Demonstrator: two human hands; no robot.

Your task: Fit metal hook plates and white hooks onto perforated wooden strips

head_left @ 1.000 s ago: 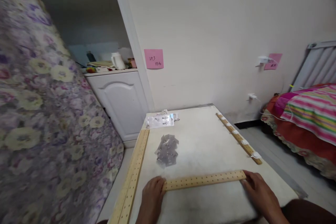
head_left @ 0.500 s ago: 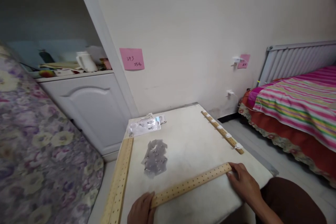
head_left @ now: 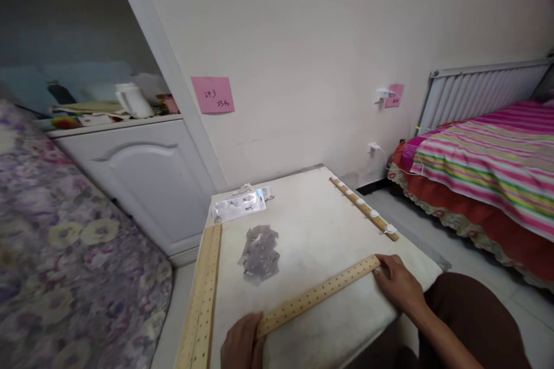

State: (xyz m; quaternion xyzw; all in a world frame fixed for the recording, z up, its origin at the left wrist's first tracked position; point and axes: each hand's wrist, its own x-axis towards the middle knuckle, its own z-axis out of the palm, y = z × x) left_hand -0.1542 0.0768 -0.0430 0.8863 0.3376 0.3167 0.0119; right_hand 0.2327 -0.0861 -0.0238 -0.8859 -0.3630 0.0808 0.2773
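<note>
A pale wooden strip with rows of small holes lies slantwise across the near part of the white-topped table. My left hand grips its near left end, and my right hand pinches the right end between thumb and fingers. Beyond the strip rests a cluster of small grey translucent packets with tiny dark specks. More perforated wooden strips lie side by side along the left edge. Along the right edge runs a narrower strip carrying several white tag-like pieces.
Clear plastic packaging with small parts sits at the table's back left corner. A floral cloth hangs at the left, beside a white cabinet. To the right stands a bed with a striped cover. My knee is at the lower right.
The view has shifted slightly. Both hands still hold the same wooden strip, with little visible movement against the table. The packets and other strips stay where they were.
</note>
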